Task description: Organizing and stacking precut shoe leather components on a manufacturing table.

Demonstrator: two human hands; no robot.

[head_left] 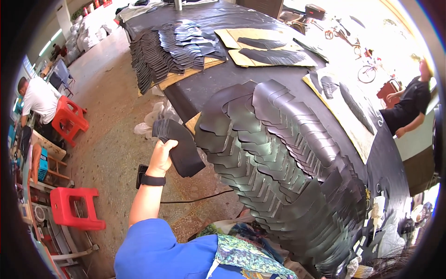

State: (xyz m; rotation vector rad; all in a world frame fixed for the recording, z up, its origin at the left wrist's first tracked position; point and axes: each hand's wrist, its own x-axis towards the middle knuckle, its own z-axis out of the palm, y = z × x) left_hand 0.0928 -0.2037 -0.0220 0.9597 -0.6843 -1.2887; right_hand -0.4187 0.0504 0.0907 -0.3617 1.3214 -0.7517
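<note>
My left hand (162, 156), with a black band (154, 180) on its wrist, is raised beside the table edge. It is closed around a stack of black leather pieces (182, 151), with the thumb on the near face and the layered ends fanned at the top. To the right of it, overlapping rows of black leather pieces (260, 160) cover the near part of the table. The held stack is close to the leftmost row; whether they touch is hard to tell. My right hand is out of the frame.
The black-covered table (195, 88) carries more fanned pieces (158, 56) at its far left and cardboard sheets (274, 42) with dark pieces. Red stools (76, 208) stand on the left floor. A person in white (42, 100) works at left; another in black (411, 102) stands at right.
</note>
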